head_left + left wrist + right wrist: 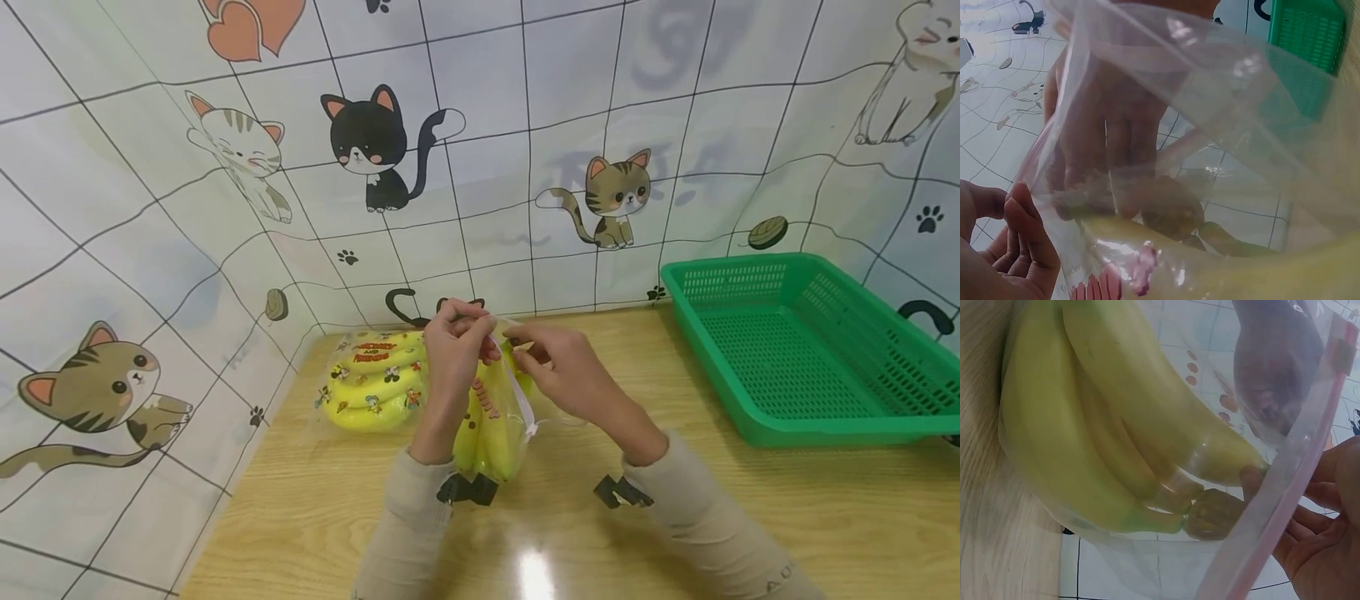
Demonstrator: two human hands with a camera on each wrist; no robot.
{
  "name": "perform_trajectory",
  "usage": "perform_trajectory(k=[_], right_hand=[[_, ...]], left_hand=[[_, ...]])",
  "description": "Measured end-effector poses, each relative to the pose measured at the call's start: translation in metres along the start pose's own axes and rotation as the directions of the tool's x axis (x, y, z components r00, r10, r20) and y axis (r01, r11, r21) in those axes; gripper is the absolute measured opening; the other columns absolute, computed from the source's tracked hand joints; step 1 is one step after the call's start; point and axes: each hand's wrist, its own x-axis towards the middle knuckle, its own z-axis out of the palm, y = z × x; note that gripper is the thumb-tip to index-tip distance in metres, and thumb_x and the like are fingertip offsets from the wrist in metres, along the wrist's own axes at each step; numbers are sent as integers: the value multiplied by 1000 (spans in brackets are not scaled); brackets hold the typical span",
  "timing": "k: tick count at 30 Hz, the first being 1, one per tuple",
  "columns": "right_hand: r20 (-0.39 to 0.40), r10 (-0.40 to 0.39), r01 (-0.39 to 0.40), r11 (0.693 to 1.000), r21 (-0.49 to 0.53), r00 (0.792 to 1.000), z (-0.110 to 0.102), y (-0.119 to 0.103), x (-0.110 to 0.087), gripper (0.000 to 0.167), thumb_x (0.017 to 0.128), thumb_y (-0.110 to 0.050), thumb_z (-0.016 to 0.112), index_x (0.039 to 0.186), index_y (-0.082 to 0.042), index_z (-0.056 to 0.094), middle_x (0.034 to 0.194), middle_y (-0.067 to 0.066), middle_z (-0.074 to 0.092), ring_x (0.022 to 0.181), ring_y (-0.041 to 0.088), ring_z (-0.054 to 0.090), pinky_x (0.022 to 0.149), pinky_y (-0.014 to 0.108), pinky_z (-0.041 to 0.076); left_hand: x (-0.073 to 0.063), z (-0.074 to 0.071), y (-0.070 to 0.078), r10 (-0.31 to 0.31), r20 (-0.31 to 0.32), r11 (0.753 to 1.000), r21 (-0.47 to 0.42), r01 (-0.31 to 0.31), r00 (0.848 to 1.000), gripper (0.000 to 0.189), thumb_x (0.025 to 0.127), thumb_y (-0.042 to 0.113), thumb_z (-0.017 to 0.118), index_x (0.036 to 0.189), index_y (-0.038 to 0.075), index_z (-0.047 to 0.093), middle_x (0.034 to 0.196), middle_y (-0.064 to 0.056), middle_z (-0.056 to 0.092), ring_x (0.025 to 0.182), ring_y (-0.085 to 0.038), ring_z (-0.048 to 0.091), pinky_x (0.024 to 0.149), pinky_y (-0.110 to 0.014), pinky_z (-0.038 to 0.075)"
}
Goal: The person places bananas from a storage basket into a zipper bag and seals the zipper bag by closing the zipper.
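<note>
A clear zip bag (522, 400) with a pink-white closure strip stands mouth up around a bunch of yellow bananas (1110, 425). Finger and thumb of my left hand (456, 333) pinch the bag's upper edge; in the left wrist view that left hand (1019, 250) shows beside the plastic. My right hand (558, 367) reaches in at the mouth and holds the bunch by its upper end, near a brown rounded piece (1210, 515). In the right wrist view, the right hand (1322, 531) is partly behind the strip.
Left of the hands lies another clear printed bag (375, 379) with yellow bananas inside. A green plastic basket (750, 417) stands at the right on the wooden table (300, 517). Behind is a wall cover with printed cats (495, 167).
</note>
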Motion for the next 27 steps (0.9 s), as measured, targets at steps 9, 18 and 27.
perform_trajectory(k=[9, 18, 27], right_hand=[[87, 15, -20, 998, 53, 996, 5, -1, -1, 40, 103, -8, 60, 142, -6, 56, 134, 13, 68, 90, 17, 76, 76, 28, 62], [112, 20, -19, 1000, -13, 994, 3, 2, -2, 50, 101, -10, 63, 150, -7, 53, 105, 12, 75, 67, 11, 60, 61, 24, 50], [135, 68, -66, 998, -23, 988, -10, 0, -3, 28, 101, -11, 65, 128, -5, 70, 103, 12, 77, 62, 3, 64, 53, 22, 51]], left_hand=[[1, 1, 0, 7, 0, 1000, 13, -7, 1000, 6, 94, 2, 66, 99, 1, 63, 62, 3, 64, 48, -11, 59, 49, -23, 52], [0, 2, 0, -11, -2, 1000, 17, 11, 1000, 7, 95, 4, 66, 100, 0, 63, 62, 2, 64, 48, -11, 59, 49, -22, 51], [0, 1, 0, -28, -32, 999, 25, 28, 999, 5, 95, 2, 66, 99, 2, 64, 64, -2, 66, 47, -11, 59, 48, -22, 51]])
